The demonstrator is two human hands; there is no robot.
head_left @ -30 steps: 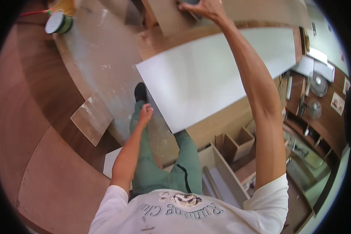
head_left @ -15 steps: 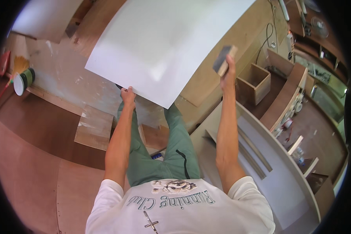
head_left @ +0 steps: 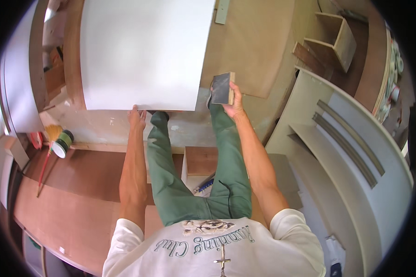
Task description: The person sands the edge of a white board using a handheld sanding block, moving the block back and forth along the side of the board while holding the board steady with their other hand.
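A large white sheet (head_left: pixel 141 55) lies on a work surface in front of me, its near edge square to my body. My left hand (head_left: pixel 136 116) is at that near edge, left of the middle, with a fingertip over the top and the other fingers partly hidden. Just beyond the sheet's near right corner, my right hand (head_left: pixel 235 102) grips a sanding block (head_left: pixel 223 89), a wooden block with a dark grey abrasive face turned up toward me. The block is raised and apart from the sheet.
Brown board (head_left: pixel 249 46) extends right of the sheet, with a small pale strip (head_left: pixel 222 11) on it. A grey cabinet carcass (head_left: pixel 309 120) with two metal strips stands at my right, an open wooden box (head_left: pixel 330 39) behind it. At left are a broom (head_left: pixel 54 132) and a green-and-white roll (head_left: pixel 62 144).
The view has turned, so the sheet now sits straight before me rather than slanted. My right hand has come down and inward with the sanding block. My left hand stays at the sheet's near edge.
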